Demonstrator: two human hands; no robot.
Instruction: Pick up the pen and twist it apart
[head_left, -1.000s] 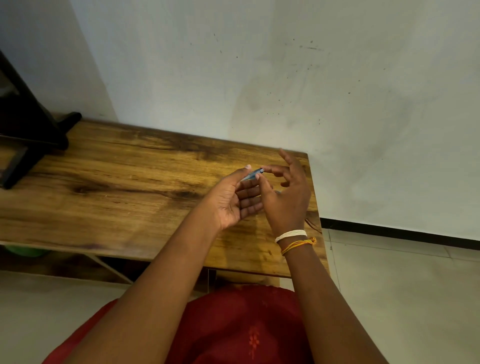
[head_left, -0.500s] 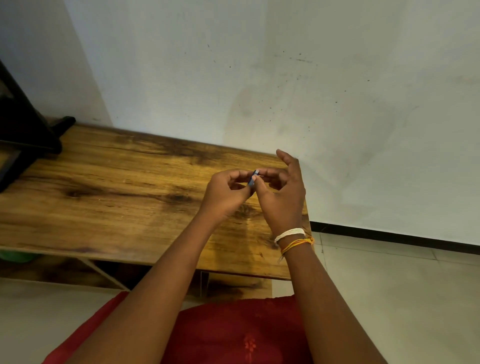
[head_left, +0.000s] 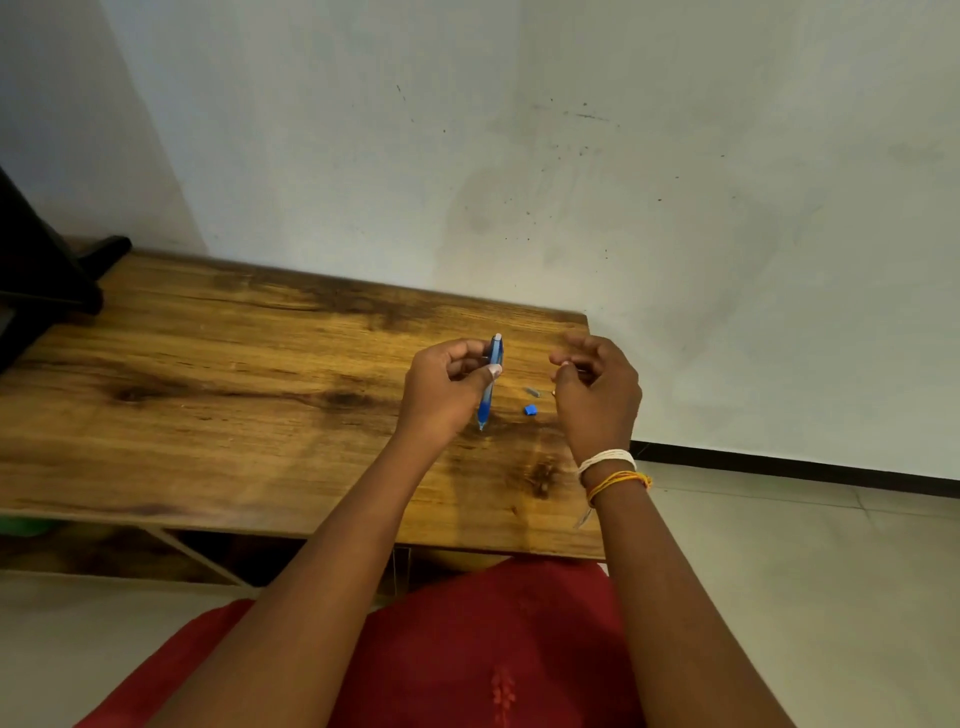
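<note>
While the wooden desk (head_left: 218, 395) fills most of the lower view against a pale, speckled wall (head_left: 519, 156), the work itself sits near its right end, above the person's red garment (head_left: 483, 654). A black stand (head_left: 41, 270) occupies the desk's far left corner, well apart from the hands.

Over that right end, the left hand (head_left: 441, 395) holds a blue pen (head_left: 491, 379) nearly upright, tip down and just off the wood, its grip closed round the upper barrel with thumb pressed across the front. The right hand (head_left: 597, 400), wearing white and orange threads at the wrist, hangs beside it with a clear gap between the two; its fingers are curled and the thumb and forefinger seem to pinch something very small, too small to name with certainty.

On the desk in the gap between the hands lie two loose bits: a small grey piece (head_left: 532, 391) and, nearer the person, a small blue piece (head_left: 530, 410), close together but not touching.

By my reading, the pen is being taken apart or put back together, and this is the stage where the parts are separated and one is held in each hand. The next move would call for bringing the hands together and lining the small part up with the barrel, a fine and steady alignment, without knocking the loose bits off the nearby edge.
</note>
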